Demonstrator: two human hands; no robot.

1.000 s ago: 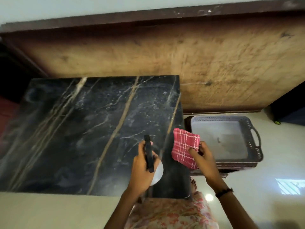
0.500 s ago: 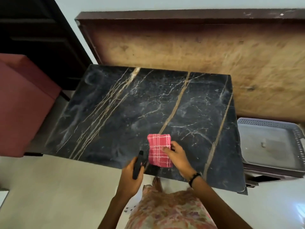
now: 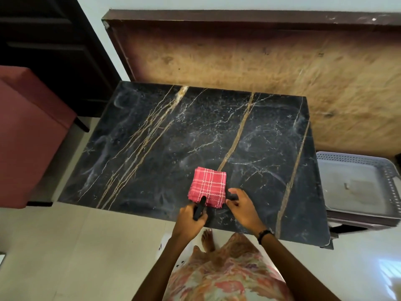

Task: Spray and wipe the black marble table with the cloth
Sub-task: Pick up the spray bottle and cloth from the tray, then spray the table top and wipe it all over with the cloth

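At the bottom of the frame we see a floral-print garment (image 3: 227,276) and a bare foot (image 3: 207,238) on the pale tiled floor (image 3: 86,246).

Left hand (image 3: 189,220), lower centre: fingers closed around a black spray bottle (image 3: 199,208), of which we see only the dark top; its nozzle end overlaps the near edge of the cloth.

Right hand (image 3: 243,208), just right of the left: fingers loosely spread and holding nothing, their tips just beside the cloth's right near corner; we cannot tell whether they touch it. A dark band (image 3: 263,233) sits on this wrist.

Red checked cloth (image 3: 208,187): folded into a rough square, lying flat on the worktop near its front edge, slightly right of centre.

Black marble worktop (image 3: 152,148): dark slab with white and gold veins running diagonally, filling the middle of the frame; we note faint hazy smears across it.

Grey perforated tray (image 3: 390,170): right edge of the frame, beside the worktop and lower than it.

Red upholstered seat (image 3: 28,135): left edge. Dark cabinet (image 3: 47,51): upper left.

Large worn brown board (image 3: 260,68): across the top, behind the worktop, leaning against a pale wall.
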